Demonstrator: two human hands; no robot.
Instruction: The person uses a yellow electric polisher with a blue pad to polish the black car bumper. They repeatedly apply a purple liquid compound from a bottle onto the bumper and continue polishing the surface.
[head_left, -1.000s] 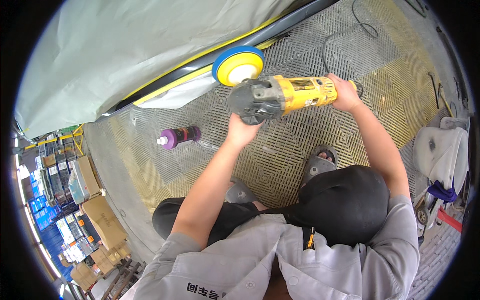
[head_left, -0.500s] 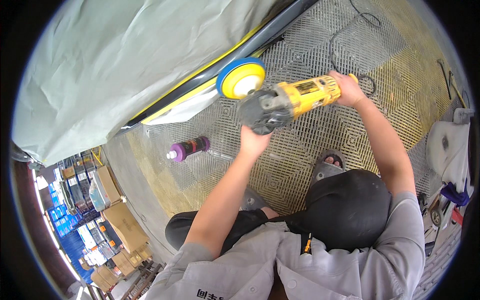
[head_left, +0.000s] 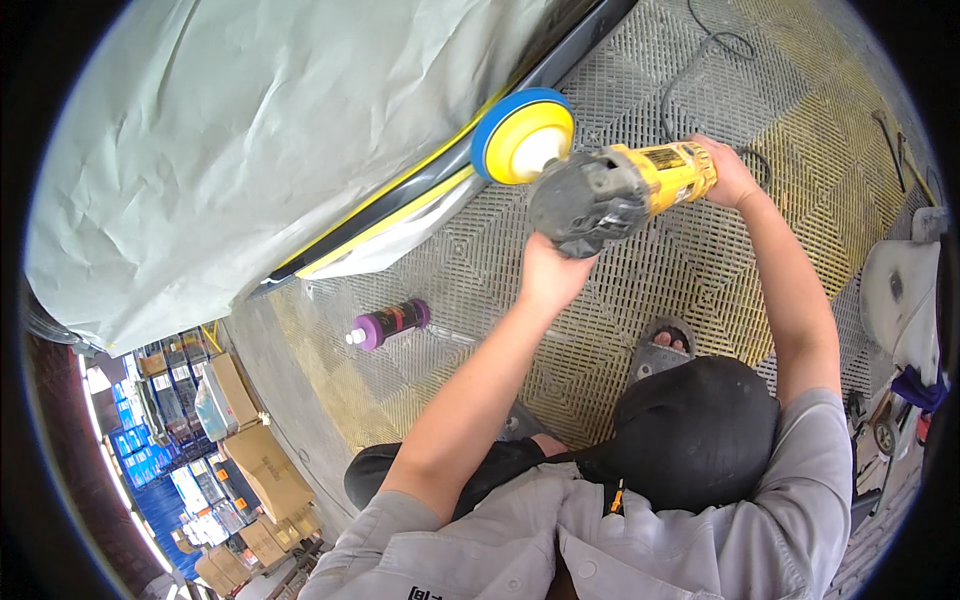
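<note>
A yellow and black power polisher [head_left: 640, 185] is held up in front of me in both hands. My right hand [head_left: 724, 172] wraps round the rear end of its yellow body. At the dark head, my left hand [head_left: 555, 275] grips from below, its fingers mostly hidden behind the housing. The round pad [head_left: 522, 137], blue at the rim with a yellow and white back, lies against a glossy dark panel strip [head_left: 420, 185] edged with yellow tape. Pale masking sheet [head_left: 260, 130] covers the surface beyond the strip.
A purple bottle [head_left: 390, 325] with a white cap lies on the grey and yellow grid floor [head_left: 480, 270]. The cord [head_left: 668, 85] trails behind the polisher. Cardboard boxes [head_left: 265, 470] stand at the lower left; a grey-white panel [head_left: 895, 290] is at the right.
The polisher and both hands have moved to the right, with the pad sliding up and right along the strip. The view has shifted slightly. Both hands keep their hold.
</note>
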